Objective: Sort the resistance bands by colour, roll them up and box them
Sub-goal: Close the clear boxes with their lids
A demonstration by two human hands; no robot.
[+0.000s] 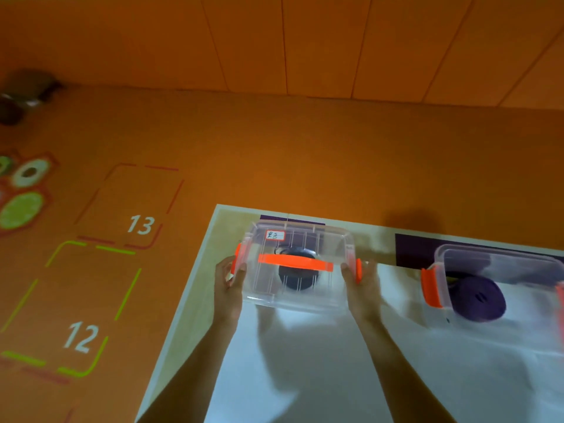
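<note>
Far left, orange floor (pixel 274 148): marked squares numbered 13 (pixel 141 225) and, nearer, 12 (pixel 81 337). Round green and white floor stickers (pixel 21 209) at the left edge.

White table (pixel 274 377) fills the near right.

Left hand (pixel 228 288): grips the left end of a clear lidded box (pixel 305 297), thumb on top just beside the orange left clip (pixel 235 258), fingers curled round the end.

Box sits at the far left corner of the table. Orange handle (pixel 295 261) lies across the lid; a white handwritten label (pixel 275 235) is at its far left. Inside, one rolled black band (pixel 293 280). Cannot tell whether the box rests on the table or is held just above it.

Right hand (pixel 363 285): grips the right end in the same way, thumb by the right clip (pixel 358 270).

Further right, apart from the first, a second clear box (pixel 500 261) with an orange clip (pixel 432 287), cut off by the frame edge. It holds a rolled purple band (pixel 477 299). A purple sheet (pixel 412 248) lies at its far side.
</note>
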